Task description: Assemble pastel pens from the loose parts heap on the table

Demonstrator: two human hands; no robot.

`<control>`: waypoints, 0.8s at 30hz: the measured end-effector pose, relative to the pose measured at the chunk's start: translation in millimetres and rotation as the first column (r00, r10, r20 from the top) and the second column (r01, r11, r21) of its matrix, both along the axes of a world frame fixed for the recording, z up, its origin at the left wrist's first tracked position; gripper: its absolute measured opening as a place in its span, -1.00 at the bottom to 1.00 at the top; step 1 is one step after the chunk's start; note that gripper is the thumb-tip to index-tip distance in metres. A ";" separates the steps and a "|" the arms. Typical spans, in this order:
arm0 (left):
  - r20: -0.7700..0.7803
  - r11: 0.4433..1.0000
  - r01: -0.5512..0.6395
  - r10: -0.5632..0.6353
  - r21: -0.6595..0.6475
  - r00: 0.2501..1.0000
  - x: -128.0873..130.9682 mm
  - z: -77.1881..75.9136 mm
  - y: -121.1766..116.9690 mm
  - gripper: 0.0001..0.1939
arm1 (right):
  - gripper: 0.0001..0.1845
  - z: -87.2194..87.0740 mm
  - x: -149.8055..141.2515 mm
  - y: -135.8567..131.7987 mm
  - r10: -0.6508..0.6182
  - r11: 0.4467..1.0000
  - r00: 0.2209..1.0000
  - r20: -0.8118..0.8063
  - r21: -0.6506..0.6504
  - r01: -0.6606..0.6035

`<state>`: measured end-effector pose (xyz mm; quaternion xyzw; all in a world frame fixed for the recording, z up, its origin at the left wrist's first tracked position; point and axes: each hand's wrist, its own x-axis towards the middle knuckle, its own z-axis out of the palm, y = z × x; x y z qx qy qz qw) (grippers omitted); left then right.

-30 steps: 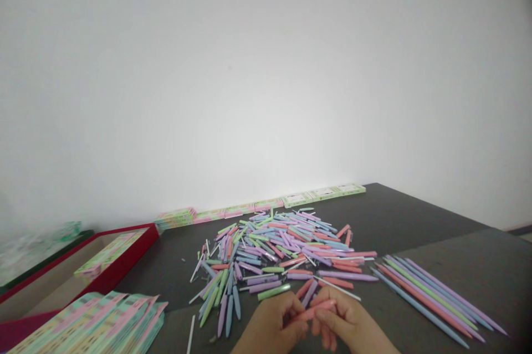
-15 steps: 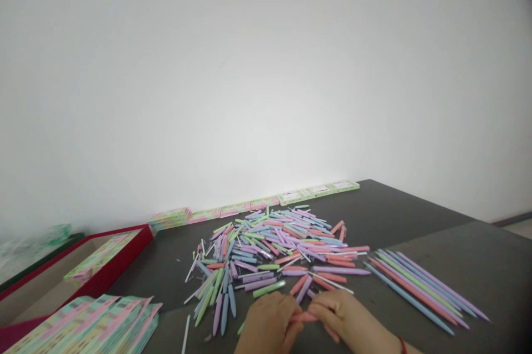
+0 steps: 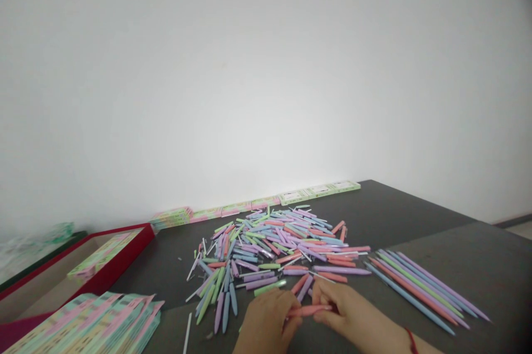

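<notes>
At the table's near edge my left hand (image 3: 270, 321) is closed round one end of a coral pen barrel (image 3: 308, 310). My right hand (image 3: 343, 309) pinches the barrel's other end between thumb and fingers, and a red cord circles that wrist. Just beyond both hands spreads a heap of pen parts (image 3: 270, 243) in purple, blue, green and coral, with thin white refills among them. To the right of my right hand lies a row of long, assembled-looking pens (image 3: 419, 287), side by side and slanting toward me.
A red-rimmed box (image 3: 141, 237) holding printed packs stands at the left. In front of it lie fanned printed cards (image 3: 95, 323). Flat packs (image 3: 320, 192) line the wall. Clear plastic wrap (image 3: 37, 246) rests at far left. A single refill (image 3: 187, 332) lies near the cards.
My hands have moved slightly apart, so more of the coral barrel shows between them. My right hand has shifted a little right and up. The heap and the pen row look the same.
</notes>
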<state>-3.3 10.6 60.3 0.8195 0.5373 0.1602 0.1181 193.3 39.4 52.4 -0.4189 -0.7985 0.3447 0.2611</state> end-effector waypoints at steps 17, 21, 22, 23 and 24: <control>0.012 0.996 0.025 -0.026 0.082 1.000 -2.9 -2.3 1.0 -0.85 | -0.94 -3.3 -0.2 1.9 0.022 0.999 1.000 -0.009 0.032 -0.021; -0.013 0.997 0.022 -0.021 0.077 1.000 -2.5 -2.9 2.4 -0.86 | -0.75 -5.1 -1.6 0.1 0.036 0.997 0.999 0.013 -0.068 -0.035; -0.017 0.997 0.027 -0.026 0.071 1.000 -2.7 -2.9 2.7 -0.85 | -0.66 -5.1 -2.1 -0.7 0.056 0.993 0.998 0.020 -0.106 -0.053; -0.019 0.997 0.032 -0.031 0.066 0.999 -2.9 -2.7 2.9 -0.85 | -0.64 -5.1 -2.6 -1.5 0.071 0.992 0.997 0.024 -0.108 -0.068; -0.018 0.998 0.033 -0.032 0.060 0.999 -3.2 -2.4 2.9 -0.85 | -0.69 -5.4 -3.0 -2.1 0.073 0.995 0.997 0.028 -0.071 -0.071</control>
